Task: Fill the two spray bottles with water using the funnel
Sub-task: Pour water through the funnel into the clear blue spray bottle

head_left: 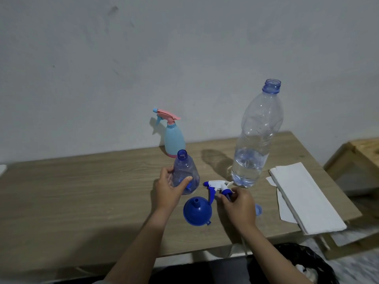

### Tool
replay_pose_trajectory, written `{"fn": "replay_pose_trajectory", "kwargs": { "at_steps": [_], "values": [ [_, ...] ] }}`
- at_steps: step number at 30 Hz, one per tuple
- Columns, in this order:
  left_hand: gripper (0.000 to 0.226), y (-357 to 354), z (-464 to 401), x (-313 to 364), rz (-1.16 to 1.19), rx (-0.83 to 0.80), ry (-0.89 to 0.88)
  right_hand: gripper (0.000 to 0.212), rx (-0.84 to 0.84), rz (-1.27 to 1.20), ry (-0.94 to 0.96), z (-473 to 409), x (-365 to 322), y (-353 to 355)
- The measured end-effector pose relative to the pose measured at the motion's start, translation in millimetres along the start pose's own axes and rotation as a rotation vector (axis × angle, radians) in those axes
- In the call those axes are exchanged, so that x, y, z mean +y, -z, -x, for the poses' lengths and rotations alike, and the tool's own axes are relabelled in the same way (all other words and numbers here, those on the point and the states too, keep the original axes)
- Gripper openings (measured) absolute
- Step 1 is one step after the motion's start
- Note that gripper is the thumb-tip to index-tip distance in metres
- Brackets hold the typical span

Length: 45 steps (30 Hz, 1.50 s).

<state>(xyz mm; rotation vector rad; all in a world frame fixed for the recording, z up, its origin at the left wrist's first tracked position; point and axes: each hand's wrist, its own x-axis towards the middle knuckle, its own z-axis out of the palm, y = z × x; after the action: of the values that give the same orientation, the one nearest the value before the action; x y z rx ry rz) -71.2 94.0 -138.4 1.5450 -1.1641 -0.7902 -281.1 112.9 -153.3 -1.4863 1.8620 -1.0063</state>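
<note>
A clear blue spray bottle (185,173) stands open-necked on the wooden table (82,191), and my left hand (169,190) grips its lower body. My right hand (239,206) holds its white and blue spray head (218,186) just above the table, to the bottle's right. The blue funnel (197,212) lies wide end down between my hands. A light blue spray bottle with a pink trigger head (174,138) stands capped near the wall. A tall clear water bottle (255,140), uncapped and about a third full, stands to the right.
A blue bottle cap (258,210) lies just right of my right hand. Folded white paper towels (305,199) lie on the table's right end. A wooden frame (352,158) stands beyond the right edge, and a black bag (303,263) sits below the front edge.
</note>
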Motion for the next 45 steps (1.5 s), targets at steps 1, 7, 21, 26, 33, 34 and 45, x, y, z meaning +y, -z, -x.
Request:
{"fn": "replay_pose_trajectory", "kwargs": {
  "at_steps": [1, 7, 21, 26, 33, 34, 45],
  "values": [
    [0.053, 0.0, 0.3, 0.2, -0.002, 0.001, -0.001, 0.025, 0.016, 0.012, 0.02, 0.9, -0.4, 0.2],
    [0.053, 0.0, 1.7, 1.4, -0.004, 0.0, -0.001, 0.027, -0.074, -0.068, 0.357, 5.8, -16.7, 2.2],
    [0.049, 0.1, 1.7, 1.3, -0.031, 0.012, 0.013, 0.082, -0.561, 0.482, 0.523, 5.0, -37.8, -14.5],
    [0.044, -1.3, 3.2, 4.7, -0.029, 0.007, 0.018, 0.085, -0.465, 0.122, 0.459, 11.8, -40.1, 10.8],
    [0.046, -3.0, 1.8, 4.8, 0.012, 0.017, 0.03, 0.084, -0.294, -0.3, 0.476, 7.2, -60.2, 30.8],
    [0.046, -3.9, 2.7, 8.1, 0.033, 0.015, 0.028, 0.079, -0.285, -0.332, 0.482, 6.7, -64.6, 31.3],
    [0.049, 0.9, 6.1, 13.9, -0.161, 0.011, 0.038, 0.068, -0.145, -0.628, 0.27, -18.8, -122.7, 22.7]
  ]
}}
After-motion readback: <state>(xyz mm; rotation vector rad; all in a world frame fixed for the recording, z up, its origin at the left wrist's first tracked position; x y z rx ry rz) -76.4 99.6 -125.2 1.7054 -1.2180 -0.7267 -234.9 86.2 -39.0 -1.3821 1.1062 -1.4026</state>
